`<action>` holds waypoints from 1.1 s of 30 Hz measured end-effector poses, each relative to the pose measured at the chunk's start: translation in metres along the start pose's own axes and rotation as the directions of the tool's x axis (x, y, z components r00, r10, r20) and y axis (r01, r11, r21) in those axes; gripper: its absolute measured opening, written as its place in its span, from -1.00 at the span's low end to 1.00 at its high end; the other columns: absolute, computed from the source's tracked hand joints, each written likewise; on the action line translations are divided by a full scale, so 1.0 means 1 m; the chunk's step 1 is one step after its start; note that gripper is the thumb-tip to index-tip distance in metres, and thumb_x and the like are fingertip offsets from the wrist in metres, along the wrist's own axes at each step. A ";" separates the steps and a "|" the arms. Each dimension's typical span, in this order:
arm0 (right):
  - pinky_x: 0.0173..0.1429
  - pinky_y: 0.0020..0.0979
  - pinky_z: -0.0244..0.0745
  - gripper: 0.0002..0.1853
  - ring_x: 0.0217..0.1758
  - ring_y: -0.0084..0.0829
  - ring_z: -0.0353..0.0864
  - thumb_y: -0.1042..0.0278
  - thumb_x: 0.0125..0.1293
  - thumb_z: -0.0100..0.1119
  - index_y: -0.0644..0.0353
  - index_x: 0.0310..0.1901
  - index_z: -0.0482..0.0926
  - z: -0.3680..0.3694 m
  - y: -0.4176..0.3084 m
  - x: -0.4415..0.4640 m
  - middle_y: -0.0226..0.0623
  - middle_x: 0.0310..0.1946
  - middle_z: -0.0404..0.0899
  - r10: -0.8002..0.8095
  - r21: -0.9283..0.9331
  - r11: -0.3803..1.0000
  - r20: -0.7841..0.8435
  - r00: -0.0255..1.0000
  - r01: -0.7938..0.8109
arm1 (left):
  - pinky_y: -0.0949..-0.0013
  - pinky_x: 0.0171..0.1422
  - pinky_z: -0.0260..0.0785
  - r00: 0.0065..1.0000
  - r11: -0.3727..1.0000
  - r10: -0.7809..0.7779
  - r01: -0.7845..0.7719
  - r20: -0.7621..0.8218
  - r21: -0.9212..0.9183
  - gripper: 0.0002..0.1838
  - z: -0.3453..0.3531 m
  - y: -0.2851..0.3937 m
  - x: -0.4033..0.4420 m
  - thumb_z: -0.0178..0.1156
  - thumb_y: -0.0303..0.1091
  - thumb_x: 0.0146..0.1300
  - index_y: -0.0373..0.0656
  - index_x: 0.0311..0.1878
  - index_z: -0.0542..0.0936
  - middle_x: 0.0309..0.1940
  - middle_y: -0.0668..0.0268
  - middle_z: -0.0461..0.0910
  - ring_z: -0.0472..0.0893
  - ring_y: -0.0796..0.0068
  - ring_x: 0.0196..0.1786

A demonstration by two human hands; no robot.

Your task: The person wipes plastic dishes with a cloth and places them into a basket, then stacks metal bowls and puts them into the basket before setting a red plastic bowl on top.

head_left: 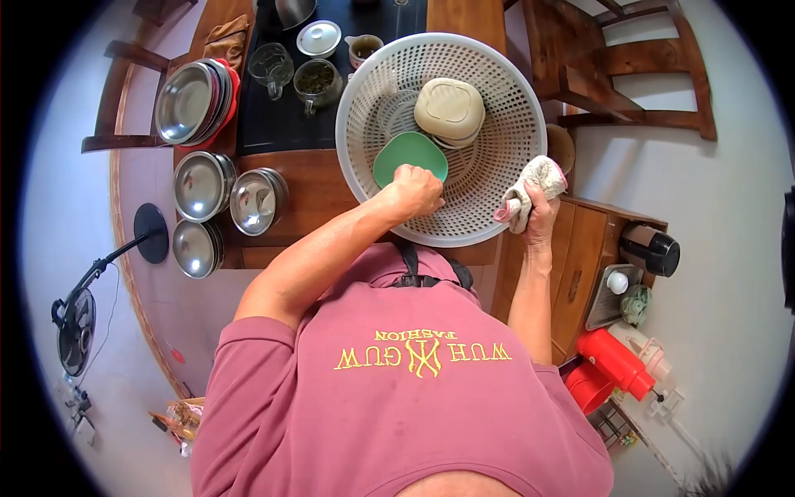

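A large white perforated plastic basket (358,170) stands at the table's front edge. Inside it, a green bowl (406,157) lies toward the near left. My left hand (416,192) reaches into the basket, its fingers curled closed on the bowl's near rim; the fingertips are partly hidden. Behind the green bowl, a cream rounded-square container (450,108) rests bottom up on another light piece. Bunched in my closed right hand (540,217) is a white cloth (542,176) with pink edging, held over the basket's right rim.
Stacked steel bowls (199,184) stand on the table's left side, with steel basins and a red one (234,91) behind. Glass cups (316,80) and a lidded white cup (319,38) sit on a black tray. A wooden chair (629,66) and a cabinet (571,257) are to the right.
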State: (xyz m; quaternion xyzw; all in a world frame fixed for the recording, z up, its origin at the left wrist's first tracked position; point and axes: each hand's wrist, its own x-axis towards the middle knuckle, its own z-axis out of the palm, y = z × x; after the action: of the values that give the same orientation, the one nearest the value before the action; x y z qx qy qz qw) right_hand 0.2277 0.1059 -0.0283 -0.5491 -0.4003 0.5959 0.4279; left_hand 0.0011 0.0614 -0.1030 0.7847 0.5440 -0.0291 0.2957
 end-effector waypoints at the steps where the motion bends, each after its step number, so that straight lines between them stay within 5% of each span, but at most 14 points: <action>1: -0.54 -0.44 0.56 -0.84 -0.60 -0.43 0.62 0.35 0.28 0.11 0.29 -0.27 0.54 0.002 -0.002 -0.002 -0.25 -0.54 0.60 0.011 0.014 1.000 0.013 1.000 -0.011 | 0.06 -0.10 0.52 1.000 1.000 0.005 -0.005 0.003 0.002 -0.50 0.004 0.001 0.005 0.21 0.14 0.25 -0.21 -0.32 0.73 -0.37 0.10 0.71 0.72 0.09 -0.18; 9: -0.45 -0.46 0.58 -0.85 -0.52 -0.46 0.64 0.37 0.27 0.11 0.28 -0.23 0.54 0.001 -0.003 -0.002 -0.30 -0.47 0.61 0.015 0.054 0.998 0.035 0.999 -0.017 | 0.07 -0.15 0.56 0.998 0.999 -0.037 0.038 -0.043 0.010 -0.78 0.005 0.004 0.002 0.14 -0.36 0.10 -0.24 -0.34 0.73 -0.35 0.08 0.73 0.74 0.08 -0.24; 19: -0.54 -0.44 0.57 -0.82 -0.58 -0.42 0.63 0.35 0.27 0.11 0.31 -0.23 0.52 -0.004 0.007 0.001 -0.24 -0.51 0.61 -0.001 0.044 0.999 0.000 1.000 0.001 | 0.06 -0.12 0.56 0.998 0.998 -0.060 0.060 -0.001 0.016 -0.80 0.016 -0.003 0.003 0.19 -0.35 0.11 -0.22 -0.32 0.73 -0.31 0.03 0.72 0.73 0.05 -0.19; 25: -0.46 -0.43 0.60 -0.82 -0.53 -0.42 0.63 0.39 0.24 0.14 0.31 -0.20 0.52 -0.006 0.005 0.002 -0.25 -0.45 0.59 0.013 0.048 0.999 0.043 0.999 -0.015 | 0.04 -0.17 0.55 0.991 1.000 0.026 -0.025 -0.135 0.013 -0.82 0.005 -0.004 -0.007 0.16 -0.38 0.10 -0.22 -0.36 0.72 -0.38 0.05 0.70 0.72 0.05 -0.28; 27: -0.39 -0.42 0.61 -0.82 -0.48 -0.43 0.62 0.42 0.22 0.17 0.29 -0.17 0.51 -0.003 0.004 0.000 -0.29 -0.39 0.56 0.023 0.059 0.998 0.060 0.998 -0.027 | 0.01 -0.19 0.55 0.975 0.998 -0.058 0.053 -0.213 -0.031 -0.82 -0.002 -0.004 -0.010 0.15 -0.38 0.10 -0.23 -0.37 0.71 -0.41 0.01 0.69 0.71 0.03 -0.33; 33: -0.47 -0.42 0.60 -0.81 -0.56 -0.40 0.64 0.38 0.24 0.12 0.33 -0.21 0.53 0.000 0.007 0.000 -0.22 -0.49 0.61 -0.054 -0.018 0.998 0.046 0.997 0.055 | 0.05 -0.21 0.52 0.967 0.941 -0.060 -0.028 -0.248 -0.337 -0.75 -0.026 -0.014 -0.025 0.14 -0.23 0.25 -0.20 -0.33 0.68 -0.47 0.00 0.66 0.68 0.02 -0.38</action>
State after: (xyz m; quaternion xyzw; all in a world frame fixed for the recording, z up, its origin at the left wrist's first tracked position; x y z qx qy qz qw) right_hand 0.2269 0.1041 -0.0346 -0.5283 -0.4305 0.5925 0.4296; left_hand -0.0285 0.0568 -0.0791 0.7150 0.5809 0.1634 0.3532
